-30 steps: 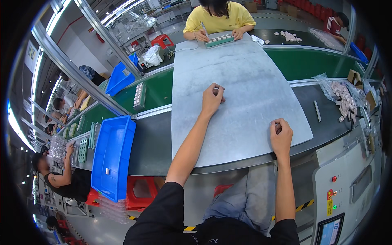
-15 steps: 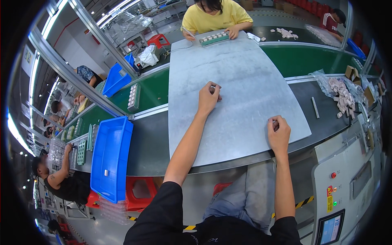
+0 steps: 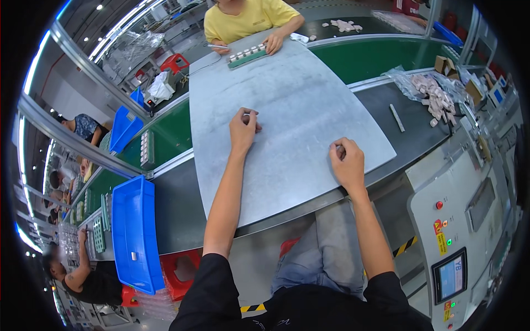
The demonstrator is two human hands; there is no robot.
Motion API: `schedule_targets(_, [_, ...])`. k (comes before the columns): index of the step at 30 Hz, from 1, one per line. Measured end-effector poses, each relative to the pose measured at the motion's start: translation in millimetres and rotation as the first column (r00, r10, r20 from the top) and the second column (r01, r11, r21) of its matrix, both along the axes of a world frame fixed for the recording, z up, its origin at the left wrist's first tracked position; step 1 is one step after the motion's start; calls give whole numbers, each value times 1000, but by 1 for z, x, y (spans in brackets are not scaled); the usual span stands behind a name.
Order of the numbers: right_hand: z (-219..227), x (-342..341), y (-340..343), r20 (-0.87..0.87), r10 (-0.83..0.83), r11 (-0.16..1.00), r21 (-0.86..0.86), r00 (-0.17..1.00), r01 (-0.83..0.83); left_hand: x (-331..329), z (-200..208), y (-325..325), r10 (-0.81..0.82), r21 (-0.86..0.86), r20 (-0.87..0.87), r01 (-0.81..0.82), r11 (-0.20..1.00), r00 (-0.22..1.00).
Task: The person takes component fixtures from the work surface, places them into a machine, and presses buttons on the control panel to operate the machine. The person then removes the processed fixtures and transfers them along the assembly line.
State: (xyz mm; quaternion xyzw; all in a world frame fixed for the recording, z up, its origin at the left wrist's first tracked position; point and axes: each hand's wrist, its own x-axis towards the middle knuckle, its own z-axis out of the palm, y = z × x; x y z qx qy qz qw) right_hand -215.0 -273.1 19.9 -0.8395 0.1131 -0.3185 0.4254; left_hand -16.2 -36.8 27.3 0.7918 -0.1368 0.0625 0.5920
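Observation:
My left hand (image 3: 244, 131) rests on the large grey board (image 3: 287, 176), left of its middle, fingers curled toward the thumb. Closer to the board's right front edge lies my right hand (image 3: 348, 165), likewise loosely curled with the thumb against the fingers. I see no object in either hand, and the board between them is bare. At the board's far end, a person in a yellow top holds a pen-like tool (image 3: 218, 47) in one hand. That person's other hand touches a green tray (image 3: 248, 58) with small white blocks in two rows.
A blue bin (image 3: 132, 220) with one small white piece (image 3: 133, 256) stands at left. Green conveyor belt (image 3: 375, 55) passes beyond the worktop. Pale pieces (image 3: 433, 96) and plastic bags lie at right, near a grey strip (image 3: 397, 118). A machine panel (image 3: 450, 276) stands at lower right.
The view has turned, so the board and bin sit farther left in the picture. Both my hands keep their curled shape and roughly their places on the board.

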Motion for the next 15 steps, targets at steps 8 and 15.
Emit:
schedule_targets(8, [1,2,-4,-24,24,998,-53,999,-25,30,4,-7,248,80,396,-302,950,884])
schedule_targets(15, [-25,4,-19,59,-2,999,-48,998,4,141,-5,-17,12,711,574,-506,489,818])
